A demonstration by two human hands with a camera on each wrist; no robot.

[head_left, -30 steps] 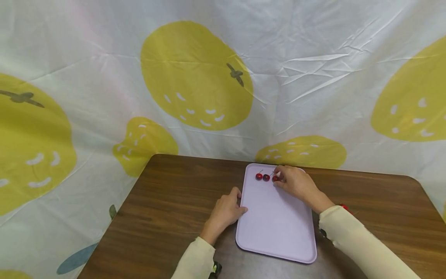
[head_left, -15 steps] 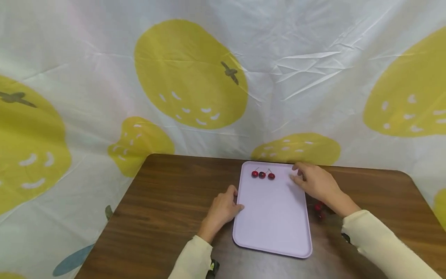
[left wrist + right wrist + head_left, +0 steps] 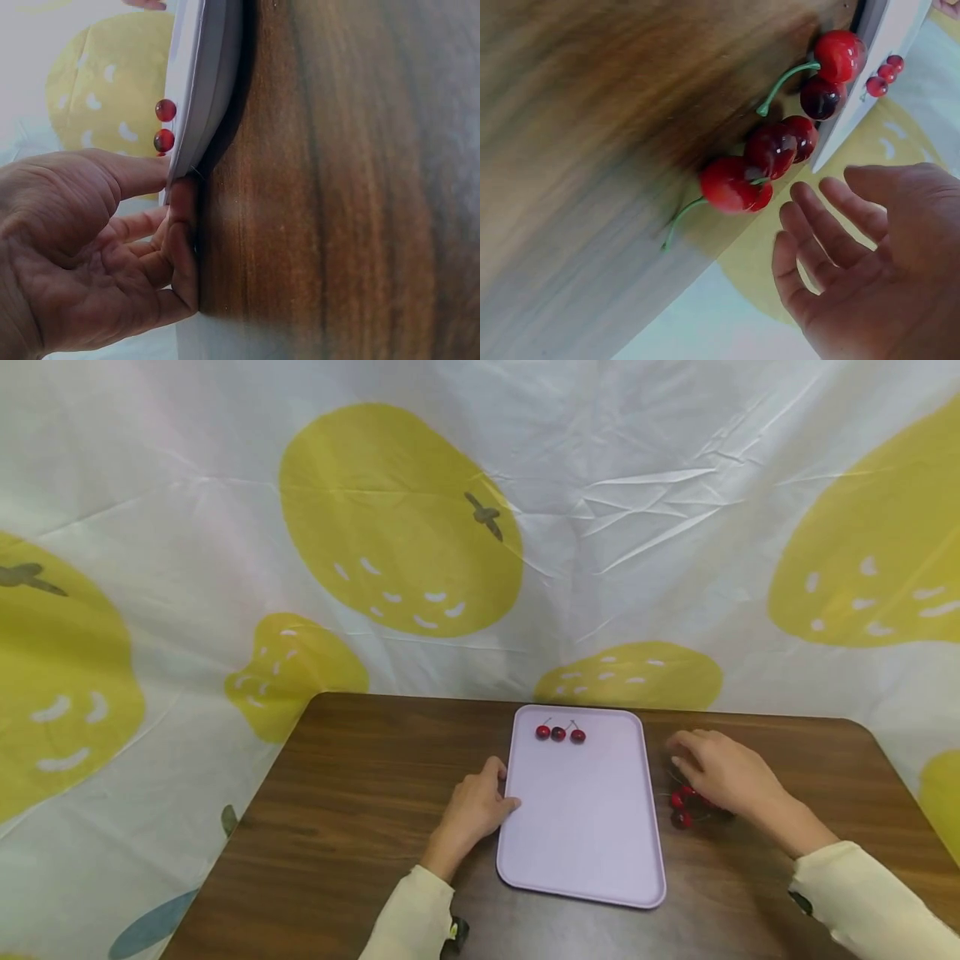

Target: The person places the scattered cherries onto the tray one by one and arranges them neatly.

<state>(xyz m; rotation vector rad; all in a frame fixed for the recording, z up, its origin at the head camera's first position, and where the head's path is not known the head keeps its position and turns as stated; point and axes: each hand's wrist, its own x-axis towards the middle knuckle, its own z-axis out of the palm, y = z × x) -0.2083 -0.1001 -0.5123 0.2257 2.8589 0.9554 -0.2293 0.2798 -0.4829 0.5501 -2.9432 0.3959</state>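
A second ago the right hand point(image 3: 723, 772) was at the third cherry on the tray point(image 3: 577, 827), and half a second later it was above the tray's right edge. Now it is past that edge, over the loose cherries point(image 3: 771, 150) on the worktop point(image 3: 375, 777). Its fingers are spread and slightly bent, with nothing between them; the right wrist view shows a gap between fingertips and fruit. The left hand point(image 3: 472, 810) keeps its place at the tray's left edge, pinching the rim, thumb on top and fingers against the side and underneath.

The row of three cherries point(image 3: 558, 734) stays near the tray's far end, toward the left, stems up, the fruits close together. The loose cherries, at least five, are bunched just right of the tray, some with green stems. In the head view the right hand hides part of this bunch. Behind the worktop hangs a white cloth point(image 3: 217, 543) printed with yellow fruit.
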